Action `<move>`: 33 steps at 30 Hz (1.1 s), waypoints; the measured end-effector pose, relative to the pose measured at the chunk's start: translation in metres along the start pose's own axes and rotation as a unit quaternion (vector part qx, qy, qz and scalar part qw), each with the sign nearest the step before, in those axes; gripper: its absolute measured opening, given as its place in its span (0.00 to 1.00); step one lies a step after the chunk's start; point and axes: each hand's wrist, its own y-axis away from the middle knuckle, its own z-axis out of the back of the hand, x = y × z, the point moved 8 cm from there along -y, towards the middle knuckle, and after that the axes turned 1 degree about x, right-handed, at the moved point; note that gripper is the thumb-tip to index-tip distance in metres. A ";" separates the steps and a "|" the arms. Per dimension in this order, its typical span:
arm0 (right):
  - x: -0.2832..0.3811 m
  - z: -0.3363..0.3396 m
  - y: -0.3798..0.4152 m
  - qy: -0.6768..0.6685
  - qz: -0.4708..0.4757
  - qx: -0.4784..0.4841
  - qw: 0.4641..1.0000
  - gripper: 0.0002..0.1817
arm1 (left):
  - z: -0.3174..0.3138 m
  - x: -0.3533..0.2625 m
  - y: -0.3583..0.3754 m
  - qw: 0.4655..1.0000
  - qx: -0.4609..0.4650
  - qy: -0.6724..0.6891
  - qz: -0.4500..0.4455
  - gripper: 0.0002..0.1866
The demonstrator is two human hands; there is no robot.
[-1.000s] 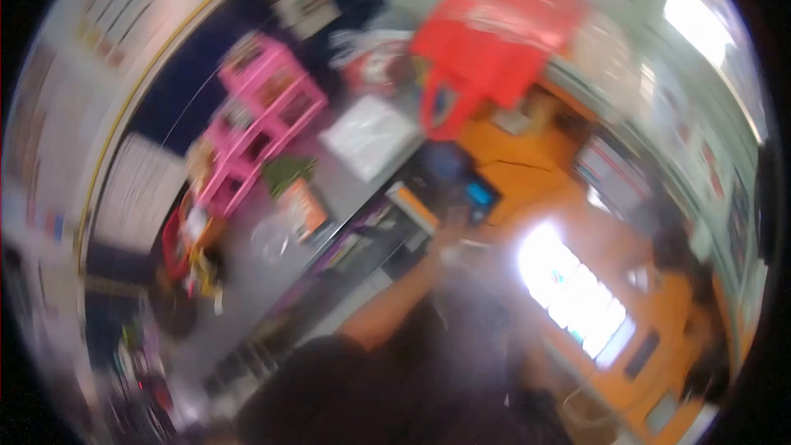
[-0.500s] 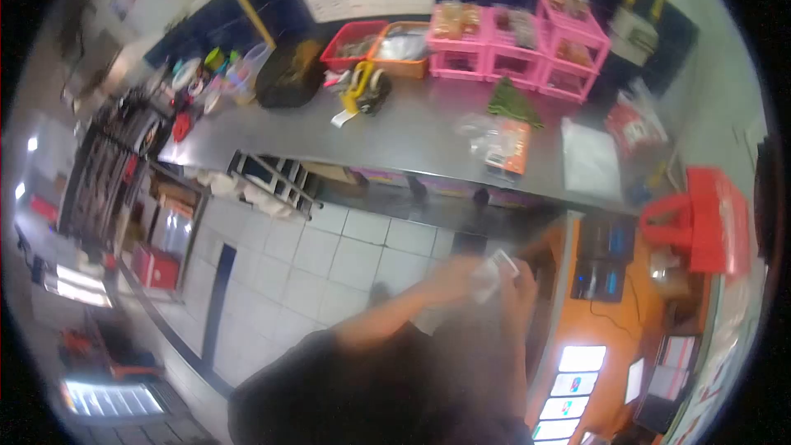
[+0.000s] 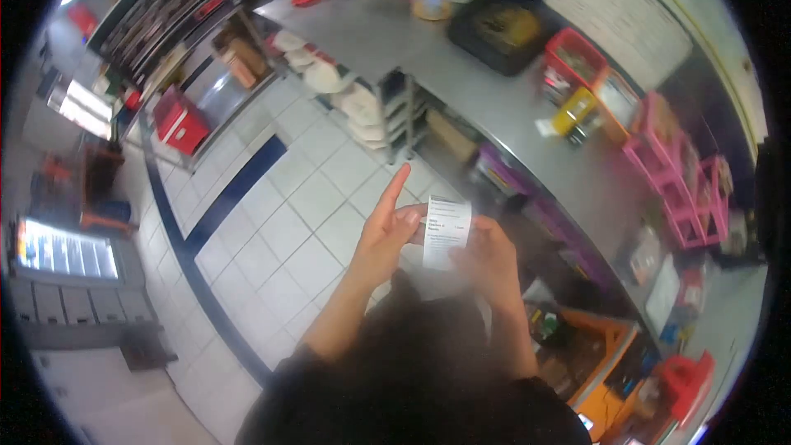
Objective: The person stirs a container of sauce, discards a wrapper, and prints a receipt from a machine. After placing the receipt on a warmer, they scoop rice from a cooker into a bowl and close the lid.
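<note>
A printed paper receipt [image 3: 446, 235] is held upright in front of my body, its lines of text facing me. My right hand [image 3: 493, 259] grips it along the right edge, with the thumb over the lower part. At the left edge, my left hand [image 3: 383, 235] pinches the paper between thumb and curled fingers. The left index finger points up and away from the paper. Some of the left fingertips are hidden behind the receipt.
A steel counter [image 3: 486, 107] runs diagonally ahead, carrying a black tray [image 3: 498, 33], a red basket [image 3: 574, 58], a yellow tape dispenser [image 3: 574, 111] and pink racks [image 3: 680, 181]. A slotted rack [image 3: 395, 115] stands beneath. A red box [image 3: 180, 122] sits left, beyond the tiled floor [image 3: 280, 222].
My view has swung left, so the counter now slants off to the right. The receipt has come upright with its print legible in part, and my left index finger is now extended.
</note>
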 end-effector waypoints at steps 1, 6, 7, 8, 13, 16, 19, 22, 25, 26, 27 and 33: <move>-0.004 -0.026 -0.020 -0.014 -0.005 0.047 0.999 0.27 | 0.030 -0.010 0.000 1.000 -0.020 0.001 -0.005 0.25; -0.029 -0.137 -0.101 -0.052 -0.097 0.172 0.979 0.31 | 0.150 -0.036 -0.001 0.998 -0.049 -0.024 -0.024 0.27; -0.033 -0.157 -0.119 -0.055 -0.111 0.187 0.975 0.32 | 0.175 -0.040 -0.004 0.997 -0.068 -0.024 -0.025 0.27; -0.038 -0.177 -0.138 -0.060 -0.123 0.200 0.970 0.33 | 0.201 -0.047 -0.008 0.994 -0.094 -0.052 -0.034 0.28; -0.036 -0.260 -0.243 -0.024 -0.047 0.267 0.962 0.35 | 0.308 -0.094 -0.054 0.970 -0.215 -0.103 -0.052 0.39; -0.037 -0.325 -0.324 -0.009 -0.049 0.312 0.949 0.36 | 0.383 -0.132 -0.088 0.955 -0.268 -0.109 -0.063 0.41; -0.039 -0.404 -0.400 0.017 -0.061 0.419 0.906 0.36 | 0.459 -0.182 -0.109 0.931 -0.324 -0.149 -0.073 0.42; -0.039 -0.502 -0.450 0.046 -0.102 0.540 0.834 0.36 | 0.530 -0.231 -0.106 0.895 -0.409 -0.148 -0.101 0.43; -0.049 -0.599 -0.505 0.028 -0.144 0.600 0.787 0.35 | 0.610 -0.273 -0.115 0.891 -0.422 -0.115 -0.124 0.43; -0.054 -0.595 -0.510 0.001 -0.136 0.611 0.780 0.35 | 0.608 -0.260 -0.119 0.883 -0.437 -0.112 -0.129 0.43; -0.062 -0.622 -0.527 0.008 -0.142 0.616 0.775 0.35 | 0.639 -0.267 -0.124 0.877 -0.448 -0.109 -0.133 0.43; -0.092 -0.760 -0.615 0.034 -0.076 0.615 0.784 0.37 | 0.807 -0.304 -0.156 0.884 -0.435 -0.089 -0.147 0.44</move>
